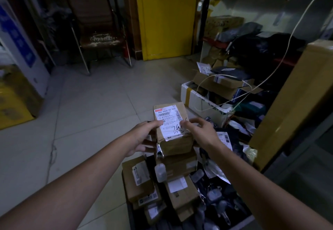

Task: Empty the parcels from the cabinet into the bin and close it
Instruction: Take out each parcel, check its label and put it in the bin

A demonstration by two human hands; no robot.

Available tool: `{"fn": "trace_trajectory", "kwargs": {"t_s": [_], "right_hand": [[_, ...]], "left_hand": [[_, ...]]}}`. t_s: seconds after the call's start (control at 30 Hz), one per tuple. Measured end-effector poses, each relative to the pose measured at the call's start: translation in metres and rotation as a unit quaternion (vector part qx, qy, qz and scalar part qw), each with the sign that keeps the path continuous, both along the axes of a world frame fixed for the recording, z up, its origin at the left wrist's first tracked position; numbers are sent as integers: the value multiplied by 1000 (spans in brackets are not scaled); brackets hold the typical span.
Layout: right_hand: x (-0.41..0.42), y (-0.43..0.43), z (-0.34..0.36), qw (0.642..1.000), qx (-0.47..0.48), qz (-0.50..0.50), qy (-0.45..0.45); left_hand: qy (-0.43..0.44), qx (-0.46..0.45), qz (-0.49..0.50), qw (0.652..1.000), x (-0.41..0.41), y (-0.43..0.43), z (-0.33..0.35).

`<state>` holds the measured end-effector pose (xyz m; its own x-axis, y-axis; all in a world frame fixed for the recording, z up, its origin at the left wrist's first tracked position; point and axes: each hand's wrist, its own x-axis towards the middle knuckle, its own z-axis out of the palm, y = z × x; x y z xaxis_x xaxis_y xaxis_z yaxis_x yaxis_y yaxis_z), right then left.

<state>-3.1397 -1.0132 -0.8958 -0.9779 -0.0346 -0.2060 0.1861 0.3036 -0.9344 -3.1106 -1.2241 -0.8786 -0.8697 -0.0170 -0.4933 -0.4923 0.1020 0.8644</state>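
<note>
At centre of the head view, one brown cardboard parcel (173, 140) is recorded: box-shaped, with a white printed shipping label on its top face and dark handwriting across the label. It is held in the air between both hands, above the far end of a dark open-topped bin (129, 213) and clear of the pile beneath.

Left hand (142, 139): applied to the parcel's left side. The thumb is laid on the label's left edge, and the fingers (146, 143) are curled under the box, gripping it.

Right hand (201, 132): applied to the parcel's right side. The thumb is pressed on the label, and the remaining fingers are curled over the top right edge, gripping it.

Bin contents: several smaller brown cardboard boxes (138, 181) with white labels are stacked at the left; dark plastic mailer bags (221, 201) are heaped at the right.

A metal spring clip (159, 151) with a small translucent tag (160, 173) is seen just before the parcel's near corner; what it is fastened to cannot be told.

Surroundings:
- A pale tiled floor (86, 107).
- A white foam box (196, 101) piled with parcels at the right.
- A yellow door (165, 22) at the back.
- A dark chair (100, 37) with a worn seat beside the door.
- A tall tan cardboard carton (292, 100) at the right edge.
</note>
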Motion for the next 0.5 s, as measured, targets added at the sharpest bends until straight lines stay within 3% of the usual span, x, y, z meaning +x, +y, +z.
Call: {"fn": "trace_trajectory", "kwargs": {"t_s": [0.5], "right_hand": [[-16,-11,-12,999,30,2,-19]], "left_hand": [[-15,0,10,1000,-11,-5,-20]]}}
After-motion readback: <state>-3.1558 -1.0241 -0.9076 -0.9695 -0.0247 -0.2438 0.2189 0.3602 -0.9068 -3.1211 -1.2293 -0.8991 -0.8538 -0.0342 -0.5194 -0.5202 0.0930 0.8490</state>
